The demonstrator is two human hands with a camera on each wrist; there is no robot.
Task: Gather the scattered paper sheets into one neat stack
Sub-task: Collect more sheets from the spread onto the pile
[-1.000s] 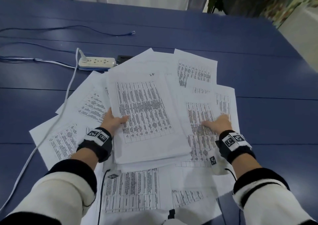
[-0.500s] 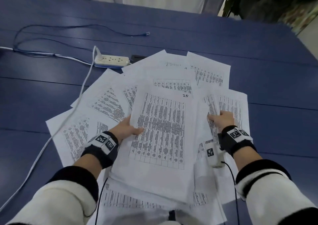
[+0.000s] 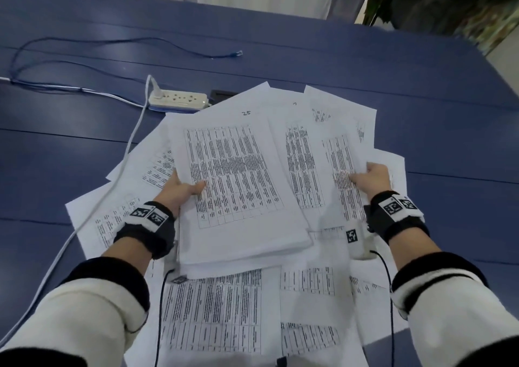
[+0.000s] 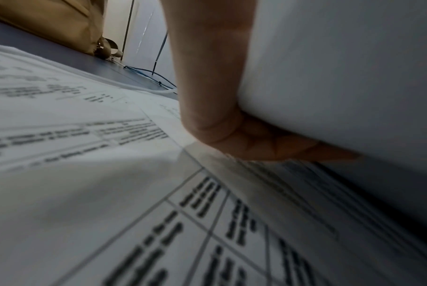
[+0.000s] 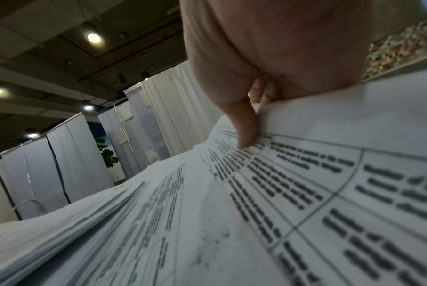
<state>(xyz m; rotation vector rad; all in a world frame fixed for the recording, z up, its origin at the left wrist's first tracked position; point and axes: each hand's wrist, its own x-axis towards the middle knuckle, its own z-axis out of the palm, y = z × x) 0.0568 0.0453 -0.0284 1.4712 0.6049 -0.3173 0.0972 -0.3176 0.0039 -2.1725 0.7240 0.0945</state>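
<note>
Head view: left hand (image 3: 182,191) grips the stack (image 3: 238,186), right hand (image 3: 370,179) pinches loose sheets (image 3: 323,164). Mid-gather; next, slide them squarely on top.

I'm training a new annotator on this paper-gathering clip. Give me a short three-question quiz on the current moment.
1. True or false: the left hand grips the thick stack with its thumb on top.
2. What number is handwritten on the stack's top sheet?
3. The right hand holds: A) the power strip; B) a few loose sheets; C) the blue cable.

Key: 1 true; 2 25; 3 B.
</note>
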